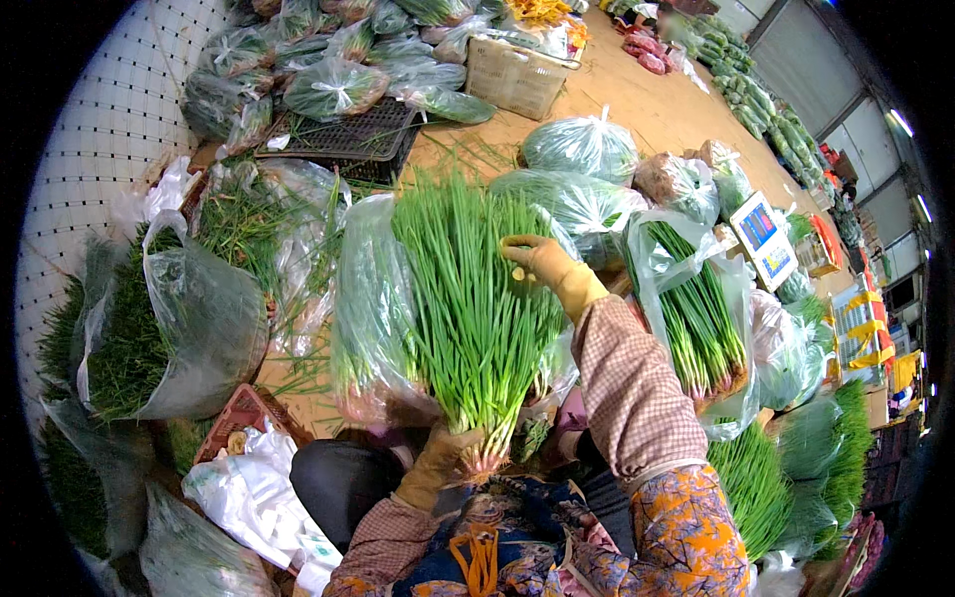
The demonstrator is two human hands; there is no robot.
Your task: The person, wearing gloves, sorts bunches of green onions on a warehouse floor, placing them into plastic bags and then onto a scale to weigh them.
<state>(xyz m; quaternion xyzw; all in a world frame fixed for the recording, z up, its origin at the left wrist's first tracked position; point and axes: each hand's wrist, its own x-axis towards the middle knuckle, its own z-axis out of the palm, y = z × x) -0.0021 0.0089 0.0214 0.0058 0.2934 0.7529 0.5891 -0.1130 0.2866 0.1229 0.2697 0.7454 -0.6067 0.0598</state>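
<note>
A thick bunch of spring onions point(473, 308) stands roots-down in front of me, green tops spreading away. My left hand point(435, 463), in a tan work glove, is closed round its pale root end. My right hand point(545, 267), gloved in yellow-tan, is at the right edge of the leaves with fingers curved and apart; I see nothing held in it. Behind the bunch is a clear plastic bag point(370, 308) that also has onions in it. On the right, another open bag point(741, 289) contains a bundle of spring onions point(691, 313).
A digital scale display point(764, 239) stands at right, beside tied bags point(580, 149). A black crate point(348, 144) and a beige basket point(517, 78) are at the back. Left are an open bag of greens point(204, 328), a red crate point(244, 413) and white plastic bags point(259, 493).
</note>
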